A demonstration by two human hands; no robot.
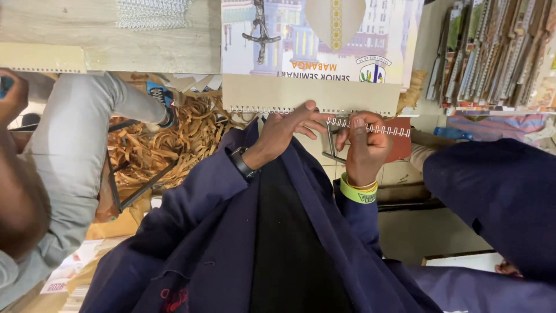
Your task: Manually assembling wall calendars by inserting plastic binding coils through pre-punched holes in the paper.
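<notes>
A: Hands? We see our left hand (286,130) with fingers stretched nearly flat, tips pressing the tan calendar edge (313,93) by the white wire binding (370,127).
B: Right hand (365,148) pinched shut on that wire coil, just at 3 o'clock of the left.
A: Calendar sits at 12 o'clock of both hands, picture sheet beyond it.
B: Paper strip pile (168,145) at 9 o'clock. Another person's grey sleeve (69,156) further out. Stacked booklets (492,52) at 2 o'clock.
</notes>
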